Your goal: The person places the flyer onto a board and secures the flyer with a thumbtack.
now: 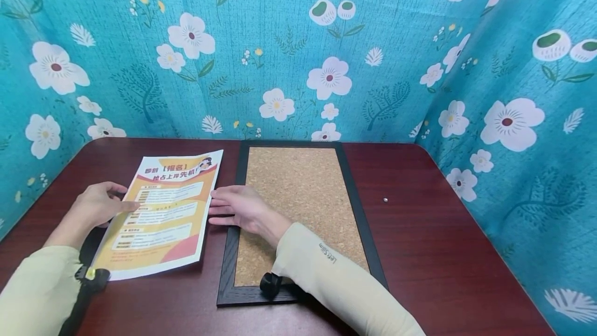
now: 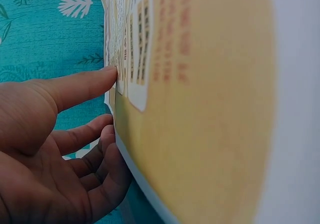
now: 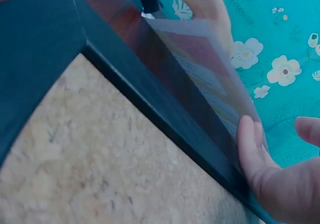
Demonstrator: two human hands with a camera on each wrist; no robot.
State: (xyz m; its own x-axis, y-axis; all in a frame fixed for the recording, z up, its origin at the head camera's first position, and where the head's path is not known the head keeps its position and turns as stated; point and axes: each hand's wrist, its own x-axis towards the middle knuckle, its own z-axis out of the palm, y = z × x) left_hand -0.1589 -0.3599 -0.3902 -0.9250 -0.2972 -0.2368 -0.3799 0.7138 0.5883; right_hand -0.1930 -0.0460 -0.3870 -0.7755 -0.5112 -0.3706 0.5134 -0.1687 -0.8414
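A printed sheet (image 1: 160, 217), orange and yellow with white text boxes, is raised and tilted over the left side of the table. My left hand (image 1: 97, 204) pinches its left edge; the left wrist view shows the thumb (image 2: 90, 88) on the printed face and the other fingers at the edge and behind. At the sheet's right edge, my right hand (image 1: 244, 207) has its fingers nearly straight, with the fingertips touching the edge or close by it. Beneath the right wrist and forearm lies a cork board (image 1: 298, 191) in a black frame, partly covered by the sleeve.
A small shiny thing (image 1: 385, 199), too small to identify, lies right of the board on the dark red table (image 1: 438, 253). Behind the table and along its sides hangs a blue flowered curtain (image 1: 289, 45). Black wrist straps with cameras (image 1: 270, 284) sit below the hands.
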